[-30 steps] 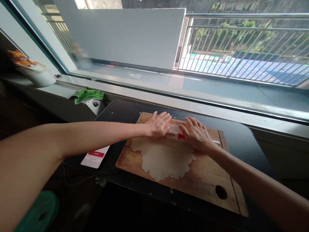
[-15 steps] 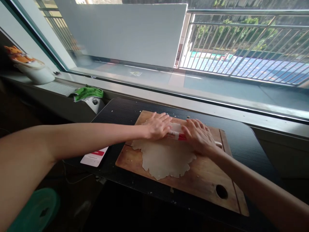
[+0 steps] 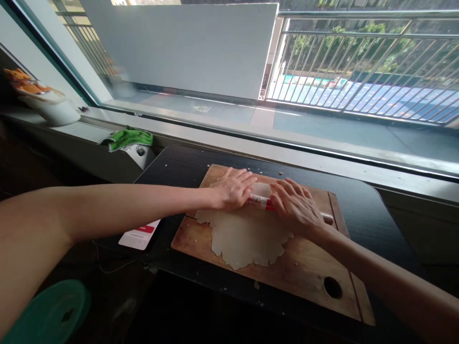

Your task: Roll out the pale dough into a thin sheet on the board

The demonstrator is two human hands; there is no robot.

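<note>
Both palms lie over a rolling pin (image 3: 258,202), which has a red and white wrap around its middle and a bare end sticking out on the right. My left hand (image 3: 235,188) rests flat on its left part with fingers stretched out. On the right part lies my right hand (image 3: 296,203), fingers extended and slightly spread. Under the pin, a thin sheet of pale dough (image 3: 247,239) with a ragged edge spreads over a wooden cutting board (image 3: 308,267). The hands hide much of the pin and some of the dough.
The board sits on a black table (image 3: 182,160) dotted with crumbs. A phone (image 3: 139,235) with a lit screen lies at the left edge. Beyond stand a window ledge, a green cloth (image 3: 131,137) and a white pot (image 3: 53,107). A green stool (image 3: 53,310) is below left.
The hands and rolling pin have shifted very slightly toward me over the dough. The hands keep the same flat pose on the pin.
</note>
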